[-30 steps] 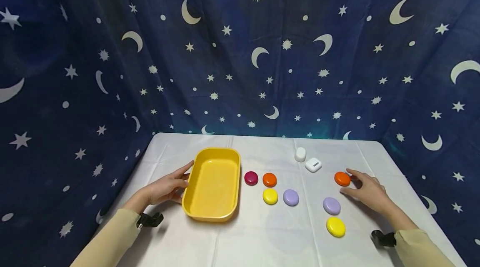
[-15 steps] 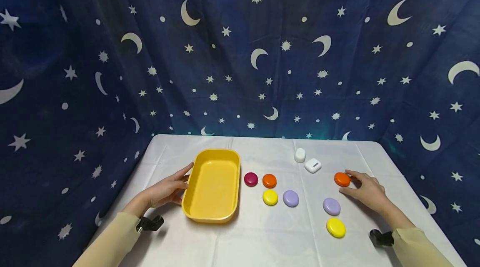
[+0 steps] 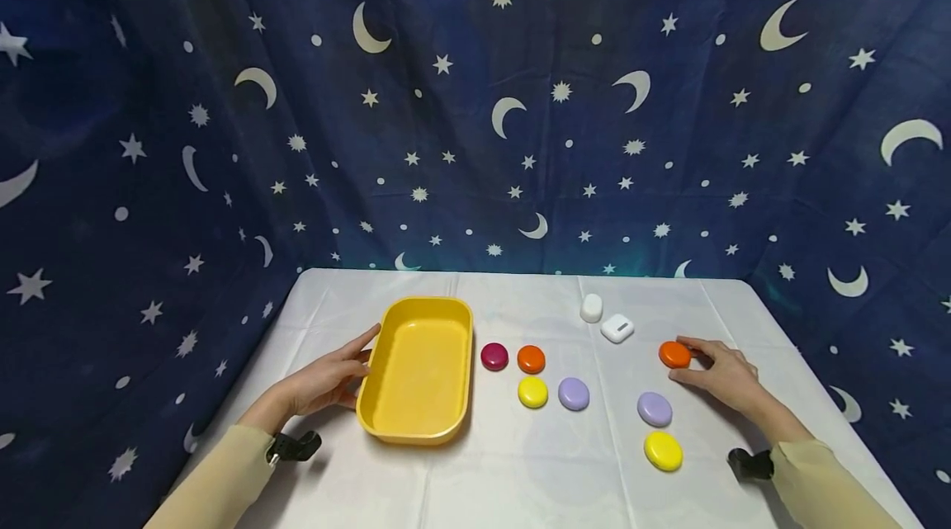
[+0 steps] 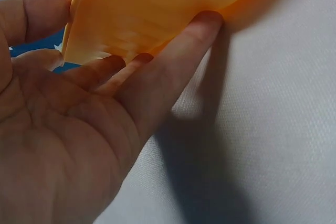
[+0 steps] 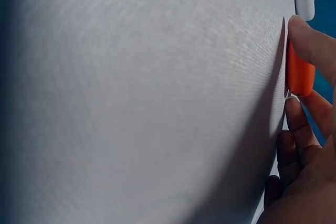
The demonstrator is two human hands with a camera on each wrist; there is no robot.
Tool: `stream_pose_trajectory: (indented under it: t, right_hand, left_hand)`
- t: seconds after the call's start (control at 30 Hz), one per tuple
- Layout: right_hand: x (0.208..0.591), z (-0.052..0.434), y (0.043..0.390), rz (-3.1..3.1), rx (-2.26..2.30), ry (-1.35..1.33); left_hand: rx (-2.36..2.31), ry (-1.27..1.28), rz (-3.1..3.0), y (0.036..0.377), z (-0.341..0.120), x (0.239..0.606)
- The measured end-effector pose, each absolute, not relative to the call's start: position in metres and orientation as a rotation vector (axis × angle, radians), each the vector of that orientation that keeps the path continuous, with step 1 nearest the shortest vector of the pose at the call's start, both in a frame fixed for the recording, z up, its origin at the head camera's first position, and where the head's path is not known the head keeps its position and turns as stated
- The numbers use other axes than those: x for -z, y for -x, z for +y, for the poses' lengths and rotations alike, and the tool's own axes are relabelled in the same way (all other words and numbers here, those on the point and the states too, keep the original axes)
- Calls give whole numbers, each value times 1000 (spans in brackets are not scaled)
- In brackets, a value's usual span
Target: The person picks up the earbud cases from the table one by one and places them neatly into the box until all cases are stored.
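The left hand (image 3: 327, 382), left of the frame's centre, rests its spread fingers against the outer left wall of a yellow tray (image 3: 418, 376); the right hand (image 3: 719, 372), at right, pinches an orange disc (image 3: 674, 354) between thumb and forefinger, upon the white tabletop (image 3: 513, 479). Beneath this disc in the frame lie a lilac disc (image 3: 655, 409) and a yellow disc (image 3: 664, 451). Just right of the tray is a crimson disc (image 3: 494, 356); a white case (image 3: 617, 328) lies farther right. A starred curtain (image 3: 446, 125) fills the upper frame.
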State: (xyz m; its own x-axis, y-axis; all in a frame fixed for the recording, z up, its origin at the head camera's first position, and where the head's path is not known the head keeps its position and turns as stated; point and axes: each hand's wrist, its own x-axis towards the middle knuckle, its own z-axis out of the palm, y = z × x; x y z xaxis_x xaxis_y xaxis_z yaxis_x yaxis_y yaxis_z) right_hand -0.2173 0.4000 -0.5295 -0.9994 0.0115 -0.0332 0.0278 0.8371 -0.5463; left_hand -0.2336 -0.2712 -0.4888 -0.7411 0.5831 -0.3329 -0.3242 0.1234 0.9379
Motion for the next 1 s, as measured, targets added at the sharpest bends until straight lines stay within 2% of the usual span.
stream_pose_trajectory:
  t: [0.8, 1.0]
  right_hand:
    - [521, 392, 219, 2990, 925, -38]
    - [509, 383, 222, 2944, 1002, -42]
  left_hand:
    - [-1715, -225, 1721, 233, -273, 486]
    - [-1721, -213, 1718, 232, -271, 484]
